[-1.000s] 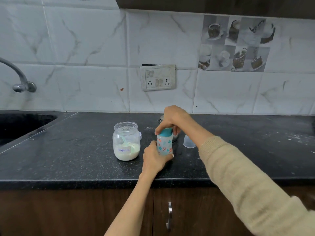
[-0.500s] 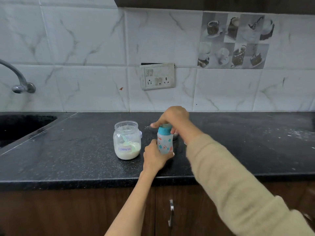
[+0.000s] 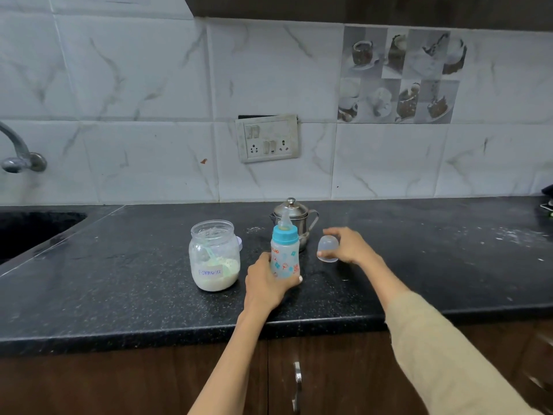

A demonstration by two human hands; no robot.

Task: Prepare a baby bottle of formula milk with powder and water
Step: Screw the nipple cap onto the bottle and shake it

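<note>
Blue-collared bottle (image 3: pixel 285 256) is gripped by left hand (image 3: pixel 264 283), teat fitted; clear cap (image 3: pixel 328 248), right of bottle, is pinched by right hand (image 3: pixel 350 246), capping left.

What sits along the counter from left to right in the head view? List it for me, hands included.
Sink → formula jar → left hand → baby bottle → clear bottle cap → right hand. The steel kettle stands behind the bottle, so I leave it out of the order.
</note>
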